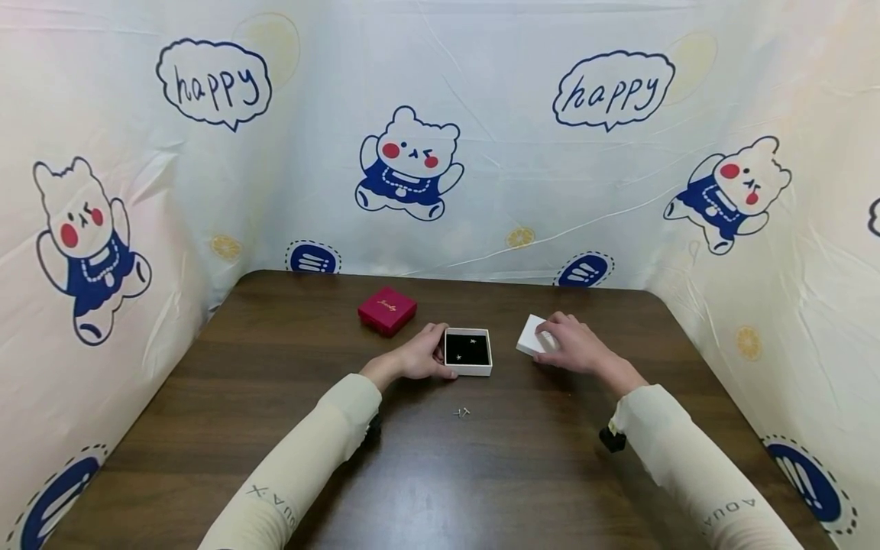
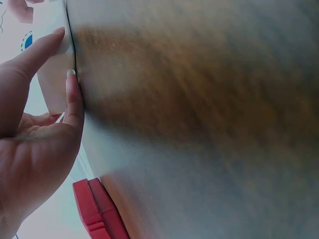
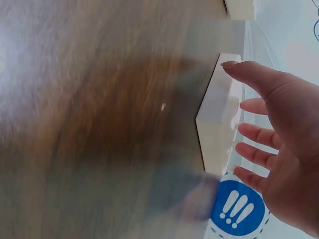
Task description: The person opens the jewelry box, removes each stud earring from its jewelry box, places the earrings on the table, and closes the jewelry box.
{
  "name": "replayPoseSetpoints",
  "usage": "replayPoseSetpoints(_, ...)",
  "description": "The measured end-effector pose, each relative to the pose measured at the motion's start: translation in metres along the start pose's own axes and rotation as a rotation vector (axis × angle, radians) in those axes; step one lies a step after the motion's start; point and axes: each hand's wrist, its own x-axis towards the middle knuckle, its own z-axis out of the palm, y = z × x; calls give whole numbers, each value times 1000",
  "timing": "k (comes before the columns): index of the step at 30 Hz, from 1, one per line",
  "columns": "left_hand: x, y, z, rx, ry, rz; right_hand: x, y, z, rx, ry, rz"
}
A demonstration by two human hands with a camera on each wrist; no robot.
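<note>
My left hand holds a small white box by its left side, thumb along the front and fingers toward the back. Its black lining bears two tiny star-like pieces. To the right, a white lid lies on the table, bottom hidden. Over it is my right hand, fingers loosely bent above the lid and thumb at its near edge, as the right wrist view shows with the lid. In front of the box lie small metal studs, too small to tell fully.
A red jewelry box with gold lettering stands behind my left hand, closed. The dark wooden table ends at a white printed curtain at the back and sides.
</note>
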Motion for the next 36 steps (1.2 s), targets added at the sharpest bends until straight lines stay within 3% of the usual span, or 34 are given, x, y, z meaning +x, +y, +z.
replayPoseSetpoints(8, 1, 1, 0, -5, 4, 6, 4, -20, 5, 14, -6, -54)
replayPoseSetpoints(16, 0, 0, 0, -1, 3, -5, 11, -36, 10, 60, 12, -180)
replayPoseSetpoints(23, 1, 0, 1, -6, 3, -4, 19, -48, 8, 129, 19, -207)
replayPoseSetpoints(36, 1, -1, 0, -13, 1, -2, 34, -73, 6, 129, -19, -228)
